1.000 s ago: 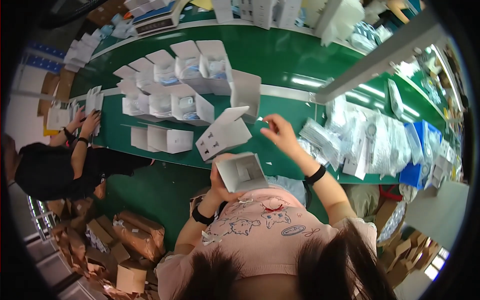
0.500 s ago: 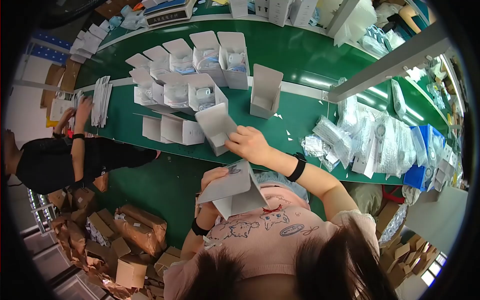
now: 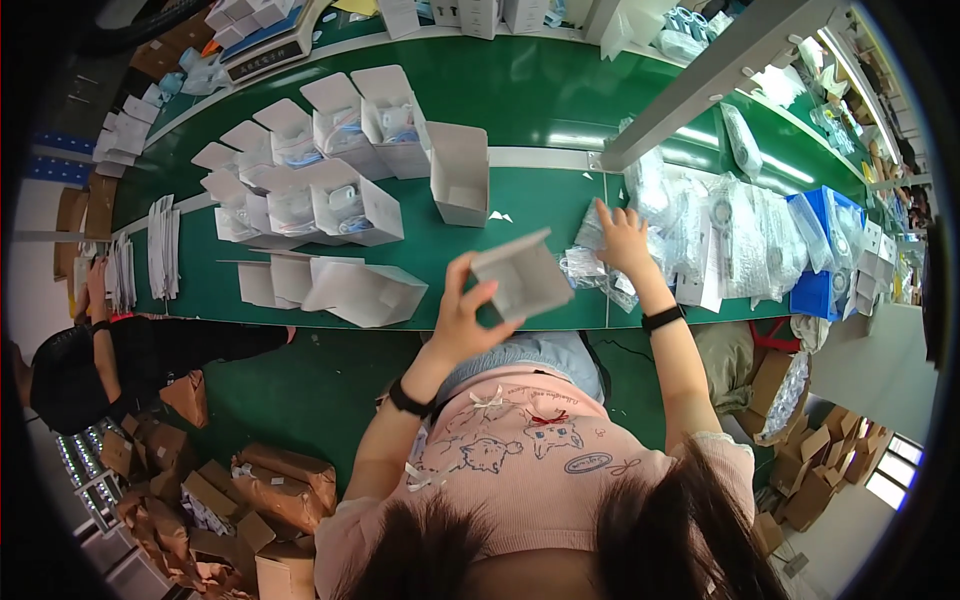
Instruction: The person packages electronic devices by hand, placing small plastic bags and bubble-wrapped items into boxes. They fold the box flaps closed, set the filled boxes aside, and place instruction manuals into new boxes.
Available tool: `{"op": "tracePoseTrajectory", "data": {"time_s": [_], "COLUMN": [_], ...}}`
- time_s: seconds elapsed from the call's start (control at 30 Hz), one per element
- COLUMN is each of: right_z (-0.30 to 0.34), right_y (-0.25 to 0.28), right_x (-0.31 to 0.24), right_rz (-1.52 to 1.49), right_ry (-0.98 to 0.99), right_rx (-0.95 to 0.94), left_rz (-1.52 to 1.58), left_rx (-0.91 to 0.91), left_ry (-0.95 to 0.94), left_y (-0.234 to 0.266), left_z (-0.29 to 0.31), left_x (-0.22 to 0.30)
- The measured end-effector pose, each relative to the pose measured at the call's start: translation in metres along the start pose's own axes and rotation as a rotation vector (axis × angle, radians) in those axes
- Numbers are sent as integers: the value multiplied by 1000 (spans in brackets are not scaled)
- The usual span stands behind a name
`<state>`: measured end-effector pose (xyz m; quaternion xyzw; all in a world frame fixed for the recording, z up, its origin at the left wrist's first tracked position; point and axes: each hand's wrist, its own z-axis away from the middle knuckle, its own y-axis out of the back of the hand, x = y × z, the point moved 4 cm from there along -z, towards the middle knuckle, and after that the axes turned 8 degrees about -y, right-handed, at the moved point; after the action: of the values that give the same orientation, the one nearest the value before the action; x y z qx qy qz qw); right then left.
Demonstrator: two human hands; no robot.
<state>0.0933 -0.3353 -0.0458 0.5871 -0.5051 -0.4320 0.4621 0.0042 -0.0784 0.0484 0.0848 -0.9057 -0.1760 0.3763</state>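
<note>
My left hand [image 3: 464, 314] grips a small open white box [image 3: 524, 278] by its left side, tilted, over the bench's near edge. Farther right, my right hand [image 3: 626, 240] reaches over a pile of small clear-bagged parts [image 3: 585, 268], fingers spread. I cannot tell whether its fingertips touch the bags. To the left stand two rows of open white boxes [image 3: 370, 212] with bagged white and blue items inside. Nearer to me, several open boxes [image 3: 372, 290] lie on their sides. An upright open box [image 3: 462, 180] stands beyond my left hand.
Bubble-wrapped packages [image 3: 735, 235] crowd the bench's right side beside a blue bin [image 3: 815, 285]. A grey metal post [image 3: 700, 90] slants above them. Flat white cartons [image 3: 164, 250] stand at the left, near another person [image 3: 70, 365]. Brown cardboard boxes [image 3: 285, 480] sit on the floor.
My right hand has let go of a box and moved right to the bagged parts. One more box now lies on its side. My left hand has raised its box over the bench edge.
</note>
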Motion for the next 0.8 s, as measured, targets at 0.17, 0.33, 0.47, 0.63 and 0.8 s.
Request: {"op": "tracePoseTrajectory", "data": {"time_s": [0.17, 0.33, 0.47, 0.63, 0.8], "right_z": [-13, -12, -7, -8, 5], "right_y": [5, 140, 197, 139, 121], "right_x": [12, 33, -5, -72, -116], "right_rz": [-12, -903, -1772, -1202, -855], "right_ry": [-89, -418, -512, -654, -5], "right_rx": [-232, 286, 711, 735, 592], "left_rz": [-69, -95, -39, -61, -39], "left_rx": [3, 53, 73, -100, 121], "left_ry": [78, 108, 84, 418, 153], "left_y": [-41, -46, -51, -55, -54], "left_z": [-7, 6, 11, 1, 19], "left_x": [-49, -58, -63, -55, -54]}}
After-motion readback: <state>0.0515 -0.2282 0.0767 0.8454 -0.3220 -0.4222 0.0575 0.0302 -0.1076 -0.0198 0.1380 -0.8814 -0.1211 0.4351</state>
